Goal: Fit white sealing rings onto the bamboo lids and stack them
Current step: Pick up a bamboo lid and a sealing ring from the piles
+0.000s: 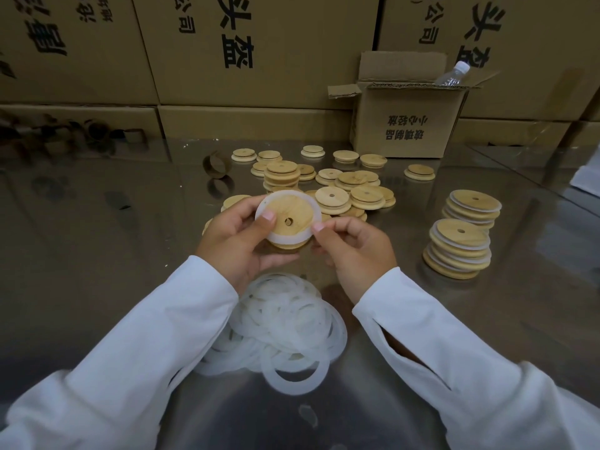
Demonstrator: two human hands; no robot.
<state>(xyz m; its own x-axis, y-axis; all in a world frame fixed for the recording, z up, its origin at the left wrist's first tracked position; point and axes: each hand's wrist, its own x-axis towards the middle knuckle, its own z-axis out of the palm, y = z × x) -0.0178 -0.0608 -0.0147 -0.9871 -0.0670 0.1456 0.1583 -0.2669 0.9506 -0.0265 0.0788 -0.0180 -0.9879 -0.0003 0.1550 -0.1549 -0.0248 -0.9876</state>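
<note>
My left hand (240, 241) grips round bamboo lid with centre hole (292, 211), thumb pressing at its 9 o'clock. My right hand (354, 251) pinches flat white sealing ring (285, 237) at lid's 4 o'clock. My read: finished stacks of ringed bamboo lids (459, 248) lie at 3 o'clock, nearer right hand.

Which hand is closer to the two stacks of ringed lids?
Right. The right hand pinches the ring on the held lid, with the stacks just to its right; the left hand grips the lid's other side, farther off.
</note>
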